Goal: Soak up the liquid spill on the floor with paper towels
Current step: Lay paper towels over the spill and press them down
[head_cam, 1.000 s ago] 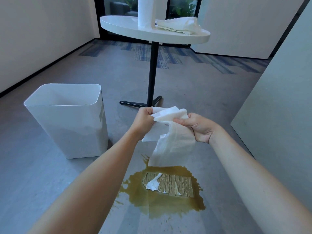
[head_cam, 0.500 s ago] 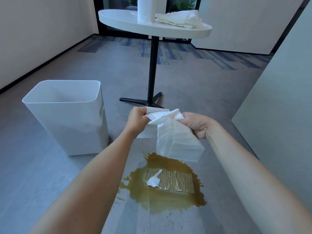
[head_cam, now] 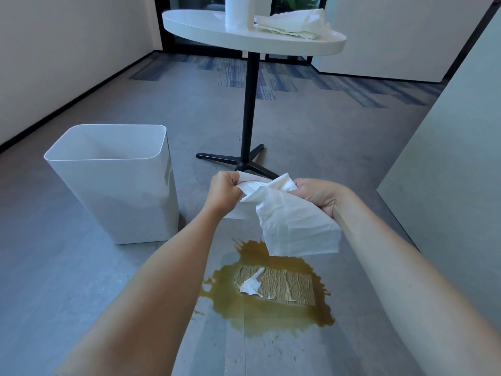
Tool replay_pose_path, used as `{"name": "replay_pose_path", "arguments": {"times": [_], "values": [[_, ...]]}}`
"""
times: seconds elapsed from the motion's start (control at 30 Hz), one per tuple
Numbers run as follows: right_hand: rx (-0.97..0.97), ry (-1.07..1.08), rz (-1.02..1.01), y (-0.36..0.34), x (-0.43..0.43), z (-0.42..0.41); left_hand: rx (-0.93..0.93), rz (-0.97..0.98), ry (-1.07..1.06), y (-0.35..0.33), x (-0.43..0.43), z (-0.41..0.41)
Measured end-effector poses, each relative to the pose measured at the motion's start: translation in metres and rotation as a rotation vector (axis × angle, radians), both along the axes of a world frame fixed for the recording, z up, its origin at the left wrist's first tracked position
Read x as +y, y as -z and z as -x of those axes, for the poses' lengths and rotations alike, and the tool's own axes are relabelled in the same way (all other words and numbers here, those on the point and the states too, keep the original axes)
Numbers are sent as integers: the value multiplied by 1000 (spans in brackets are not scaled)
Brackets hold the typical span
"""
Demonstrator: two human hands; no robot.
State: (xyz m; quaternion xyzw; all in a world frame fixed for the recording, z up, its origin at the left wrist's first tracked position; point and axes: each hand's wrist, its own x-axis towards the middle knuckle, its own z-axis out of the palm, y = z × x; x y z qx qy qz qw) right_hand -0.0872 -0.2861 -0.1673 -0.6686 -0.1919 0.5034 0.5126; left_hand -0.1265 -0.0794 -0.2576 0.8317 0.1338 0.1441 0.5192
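Note:
A brown liquid spill (head_cam: 273, 313) spreads on the grey floor in front of me. A soaked paper towel (head_cam: 282, 287) lies flat in its middle, stained brown with a small white patch. Above the spill's far edge I hold a clean white paper towel (head_cam: 292, 223) in the air. My left hand (head_cam: 223, 192) grips its left end in a fist. My right hand (head_cam: 317, 195) grips the right end, and the sheet hangs down and to the right from there.
A white waste bin (head_cam: 113, 183) stands open on the floor to the left. A round white table (head_cam: 200, 27) on a black pedestal stands behind the spill, carrying a paper towel roll (head_cam: 237, 12) and loose towels (head_cam: 294, 24). A panel wall (head_cam: 450, 169) rises at the right.
The towel's hanging part has swung from straight down to out toward the right. Both hands stay gripping its top, a little farther apart.

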Motion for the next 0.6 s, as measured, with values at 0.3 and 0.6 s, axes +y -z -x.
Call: {"name": "replay_pose_path", "arguments": {"times": [0.3, 0.6], "values": [[-95, -34, 97, -2, -31, -14, 104, 170, -282, -3, 44, 52], [-239, -188, 300, 6, 12, -7, 228, 276, -44, -14, 28, 53]]}}
